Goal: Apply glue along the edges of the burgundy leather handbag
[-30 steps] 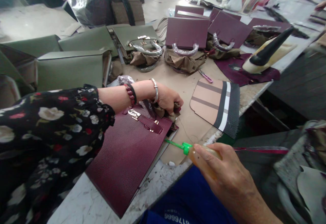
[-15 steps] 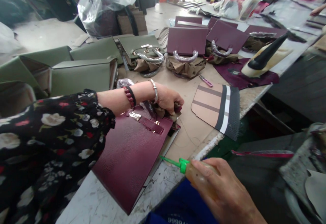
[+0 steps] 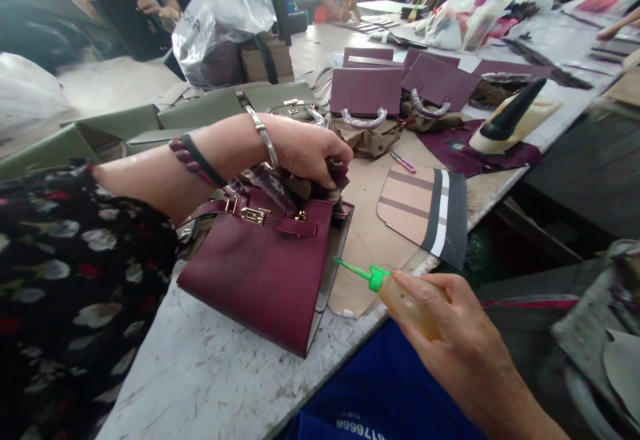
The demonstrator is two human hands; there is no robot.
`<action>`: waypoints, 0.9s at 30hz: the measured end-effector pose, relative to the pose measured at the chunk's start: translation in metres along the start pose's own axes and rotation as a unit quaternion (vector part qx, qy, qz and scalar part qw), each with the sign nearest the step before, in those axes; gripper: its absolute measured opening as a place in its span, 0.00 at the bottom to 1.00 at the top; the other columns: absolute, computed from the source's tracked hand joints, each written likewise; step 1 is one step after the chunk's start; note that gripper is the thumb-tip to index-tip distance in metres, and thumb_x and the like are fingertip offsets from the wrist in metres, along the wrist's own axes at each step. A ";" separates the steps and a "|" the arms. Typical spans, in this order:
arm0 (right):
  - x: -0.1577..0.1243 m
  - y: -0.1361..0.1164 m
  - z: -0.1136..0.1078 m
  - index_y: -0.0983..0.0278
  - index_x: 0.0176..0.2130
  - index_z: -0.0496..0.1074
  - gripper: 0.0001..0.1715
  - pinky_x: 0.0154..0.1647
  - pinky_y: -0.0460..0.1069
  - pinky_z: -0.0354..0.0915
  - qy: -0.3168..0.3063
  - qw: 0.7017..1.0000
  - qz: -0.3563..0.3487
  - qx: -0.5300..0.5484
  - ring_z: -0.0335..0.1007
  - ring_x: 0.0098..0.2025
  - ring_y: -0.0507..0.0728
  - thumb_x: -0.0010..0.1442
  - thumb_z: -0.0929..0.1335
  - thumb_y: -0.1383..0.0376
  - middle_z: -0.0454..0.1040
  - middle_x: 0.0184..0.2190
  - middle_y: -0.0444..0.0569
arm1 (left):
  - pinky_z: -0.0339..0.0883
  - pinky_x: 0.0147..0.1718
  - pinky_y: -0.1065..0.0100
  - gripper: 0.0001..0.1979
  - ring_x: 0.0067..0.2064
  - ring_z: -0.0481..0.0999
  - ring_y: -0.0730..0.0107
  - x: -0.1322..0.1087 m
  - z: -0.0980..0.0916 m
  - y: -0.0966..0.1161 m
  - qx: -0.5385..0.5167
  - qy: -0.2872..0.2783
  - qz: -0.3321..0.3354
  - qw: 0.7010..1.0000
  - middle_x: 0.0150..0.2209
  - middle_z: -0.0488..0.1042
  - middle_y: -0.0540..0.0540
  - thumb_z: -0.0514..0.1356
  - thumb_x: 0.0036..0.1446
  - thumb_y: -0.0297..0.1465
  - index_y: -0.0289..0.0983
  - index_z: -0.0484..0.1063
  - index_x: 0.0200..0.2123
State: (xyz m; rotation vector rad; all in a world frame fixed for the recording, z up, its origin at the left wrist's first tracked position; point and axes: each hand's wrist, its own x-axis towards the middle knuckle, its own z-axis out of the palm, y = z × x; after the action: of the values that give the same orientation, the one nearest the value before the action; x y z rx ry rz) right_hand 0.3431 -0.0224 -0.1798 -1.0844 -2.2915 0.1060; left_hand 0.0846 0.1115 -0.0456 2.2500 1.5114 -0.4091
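Observation:
My left hand (image 3: pixel 300 150) grips the top of a maroon leather handbag (image 3: pixel 265 273), closed around its wrapped handle and the brown paper stuffing. The bag stands tilted up on the worktable's (image 3: pixel 200 373) near edge, its gold clasp facing me. My right hand (image 3: pixel 450 333) is wrapped round a small amber glue bottle (image 3: pixel 405 300) with a green nozzle. The nozzle points left at the bag's open right side, a short gap away.
A striped tan, black and white pattern piece (image 3: pixel 425 210) lies right of the bag. Behind are olive handbags (image 3: pixel 200 110), more maroon bags (image 3: pixel 367 90) with wrapped handles, small pink scissors (image 3: pixel 404 162), a black-and-cream tool (image 3: pixel 510 120) and a plastic bag (image 3: pixel 225 13). Other people work at the far end.
My left hand has lifted the maroon bag from lying flat to standing tilted. My right hand with the glue bottle has risen slightly, and its nozzle still points at the bag's side.

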 end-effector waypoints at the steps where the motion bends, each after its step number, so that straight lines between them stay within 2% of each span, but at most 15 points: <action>1: 0.002 0.000 0.000 0.64 0.50 0.67 0.16 0.32 0.55 0.73 0.000 1.000 -0.001 -0.006 0.68 0.38 0.59 0.63 0.65 0.63 0.65 0.38 0.54 | 0.54 0.35 0.71 0.11 0.35 0.66 0.70 0.000 0.001 0.001 -0.001 -0.001 0.001 1.000 0.30 0.69 0.53 0.60 0.48 0.33 0.37 0.69 0.36; 6: 0.004 -0.002 0.003 0.64 0.49 0.68 0.14 0.32 0.56 0.73 -0.005 0.999 -0.013 -0.035 0.68 0.36 0.60 0.63 0.63 0.64 0.65 0.37 0.54 | 0.54 0.34 0.72 0.12 0.35 0.67 0.70 -0.001 0.002 0.005 0.001 -0.004 0.004 1.000 0.31 0.69 0.53 0.60 0.48 0.33 0.36 0.69 0.37; 14: -0.010 -0.010 0.009 0.61 0.47 0.70 0.14 0.29 0.50 0.71 -0.084 0.996 -0.011 -0.016 0.69 0.35 0.57 0.66 0.60 0.60 0.66 0.35 0.52 | 0.55 0.37 0.71 0.14 0.37 0.68 0.67 -0.004 0.001 0.002 -0.005 -0.006 0.005 1.000 0.32 0.69 0.52 0.60 0.49 0.33 0.36 0.69 0.41; 20: 0.000 -0.002 0.007 0.61 0.48 0.69 0.14 0.34 0.55 0.72 -0.053 0.998 -0.003 -0.021 0.68 0.37 0.58 0.65 0.62 0.60 0.65 0.38 0.52 | 0.55 0.37 0.71 0.14 0.36 0.67 0.69 -0.009 -0.008 0.002 0.030 0.013 0.007 0.999 0.30 0.68 0.53 0.60 0.49 0.34 0.37 0.70 0.40; 25: 0.001 0.002 0.007 0.59 0.49 0.68 0.14 0.32 0.54 0.72 -0.059 0.998 -0.002 -0.033 0.68 0.36 0.59 0.64 0.63 0.60 0.65 0.37 0.51 | 0.57 0.33 0.70 0.15 0.32 0.67 0.71 -0.025 -0.017 0.012 0.067 0.081 0.025 0.994 0.31 0.70 0.50 0.57 0.52 0.32 0.37 0.71 0.44; 27: 0.002 0.003 0.006 0.60 0.49 0.68 0.14 0.32 0.55 0.72 -0.056 0.998 -0.006 -0.028 0.68 0.36 0.59 0.65 0.62 0.60 0.65 0.37 0.51 | 0.57 0.32 0.70 0.15 0.32 0.68 0.69 -0.031 -0.016 0.016 0.080 0.084 0.028 0.993 0.32 0.71 0.49 0.57 0.52 0.32 0.38 0.71 0.44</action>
State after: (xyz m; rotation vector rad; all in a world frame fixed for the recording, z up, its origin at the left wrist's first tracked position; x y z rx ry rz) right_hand 0.3413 -0.0178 -0.1847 -1.1191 -2.4128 0.0993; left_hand 0.0887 0.0890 -0.0147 2.5011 1.5425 -0.3416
